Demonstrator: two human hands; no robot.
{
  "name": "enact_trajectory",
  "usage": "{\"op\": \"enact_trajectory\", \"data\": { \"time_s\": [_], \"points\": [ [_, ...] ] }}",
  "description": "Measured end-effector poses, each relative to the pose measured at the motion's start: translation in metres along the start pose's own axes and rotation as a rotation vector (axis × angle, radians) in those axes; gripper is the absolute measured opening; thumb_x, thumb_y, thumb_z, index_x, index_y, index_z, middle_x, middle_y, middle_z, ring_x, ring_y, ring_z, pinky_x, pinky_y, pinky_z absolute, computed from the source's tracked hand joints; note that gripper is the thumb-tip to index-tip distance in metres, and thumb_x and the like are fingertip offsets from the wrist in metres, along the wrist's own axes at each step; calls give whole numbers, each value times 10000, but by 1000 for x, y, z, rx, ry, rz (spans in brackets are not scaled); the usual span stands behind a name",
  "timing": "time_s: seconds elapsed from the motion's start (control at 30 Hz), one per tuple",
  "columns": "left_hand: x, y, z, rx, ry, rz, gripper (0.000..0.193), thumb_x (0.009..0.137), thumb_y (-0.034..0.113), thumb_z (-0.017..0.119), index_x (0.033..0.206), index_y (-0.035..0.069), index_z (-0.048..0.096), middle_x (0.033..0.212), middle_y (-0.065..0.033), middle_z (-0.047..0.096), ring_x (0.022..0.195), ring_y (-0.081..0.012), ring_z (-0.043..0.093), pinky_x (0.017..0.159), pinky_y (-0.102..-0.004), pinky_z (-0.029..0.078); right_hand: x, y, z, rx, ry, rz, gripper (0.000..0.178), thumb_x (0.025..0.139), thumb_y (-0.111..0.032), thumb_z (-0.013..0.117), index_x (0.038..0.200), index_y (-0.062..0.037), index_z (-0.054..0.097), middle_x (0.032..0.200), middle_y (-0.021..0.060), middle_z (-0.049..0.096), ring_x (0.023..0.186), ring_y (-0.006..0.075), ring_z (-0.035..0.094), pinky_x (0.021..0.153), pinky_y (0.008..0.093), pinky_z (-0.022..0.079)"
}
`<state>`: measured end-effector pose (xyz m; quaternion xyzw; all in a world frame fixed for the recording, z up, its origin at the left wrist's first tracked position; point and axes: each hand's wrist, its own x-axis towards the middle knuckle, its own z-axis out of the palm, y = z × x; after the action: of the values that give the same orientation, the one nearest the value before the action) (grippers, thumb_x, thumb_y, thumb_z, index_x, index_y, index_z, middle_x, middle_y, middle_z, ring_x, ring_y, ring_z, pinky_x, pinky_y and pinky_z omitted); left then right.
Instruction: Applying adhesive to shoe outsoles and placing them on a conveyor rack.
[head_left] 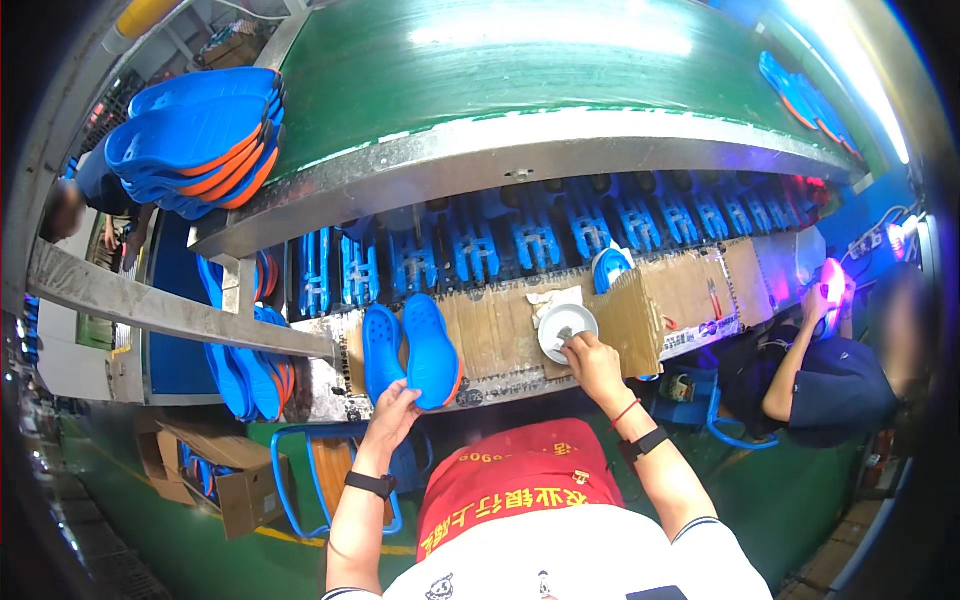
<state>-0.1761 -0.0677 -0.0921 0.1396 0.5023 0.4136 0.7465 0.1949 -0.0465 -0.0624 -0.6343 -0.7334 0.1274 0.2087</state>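
Note:
My left hand (396, 408) pinches the near end of a blue shoe sole (431, 345) with small holes toward its far end and an orange edge. Another blue sole (381, 345) lies just left of it on the cardboard-covered bench. Over a white bowl (551, 353), my right hand (594, 366) has its fingers closed on something that dips into the bowl. Its kind is hidden by the fingers. A crumpled white cloth or paper (556, 297) lies behind the bowl.
Raised cardboard (632, 325) stands right of the bowl, with a blue-and-white item (609, 268) behind it. Stacked blue soles (195, 140) rest at upper left, more (250, 375) below. A metal frame edge (520, 160) crosses ahead. At right, another person holds a lit pink sole (830, 295).

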Motion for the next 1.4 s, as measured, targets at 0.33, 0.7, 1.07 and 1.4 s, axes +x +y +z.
{"op": "enact_trajectory", "data": {
  "time_s": [0.33, 0.7, 1.07, 1.4],
  "points": [
    [-62, 46, 130, 237, -167, 208, 600, 853, -41, 604, 1383, 34, 334, 1194, -147, 577, 1028, -227, 633, 795, -374, 590, 0, 0, -10, 16, 27, 15, 99, 829, -164, 654, 833, -67, 631, 843, 107, 619, 686, 338, 637, 600, 442, 513],
    [-65, 44, 213, 372, -95, 645, 550, 826, -107, 609, 1327, -55, 388, 1139, -160, 618, 978, -184, 646, 843, -282, 532, -10, -90, -129, 493, 308, -92, 131, 742, -11, 736, 844, -43, 660, 876, 100, 658, 640, 209, 639, 543, 281, 494],
    [-68, 42, 222, 473, -96, 728, 613, 848, -79, 609, 1387, -59, 318, 1144, -179, 612, 991, -201, 644, 861, -298, 535, 0, -100, -126, 371, 351, -234, 167, 736, -41, 751, 873, -48, 657, 871, 102, 657, 649, 249, 661, 545, 305, 526],
    [-69, 44, 224, 440, -98, 733, 596, 847, -54, 614, 1375, -72, 339, 1076, -188, 640, 947, -198, 658, 828, -299, 544, -2, -101, -119, 426, 344, -151, 158, 739, -26, 746, 874, -33, 663, 872, 118, 665, 672, 264, 664, 579, 308, 527]
  ]
}}
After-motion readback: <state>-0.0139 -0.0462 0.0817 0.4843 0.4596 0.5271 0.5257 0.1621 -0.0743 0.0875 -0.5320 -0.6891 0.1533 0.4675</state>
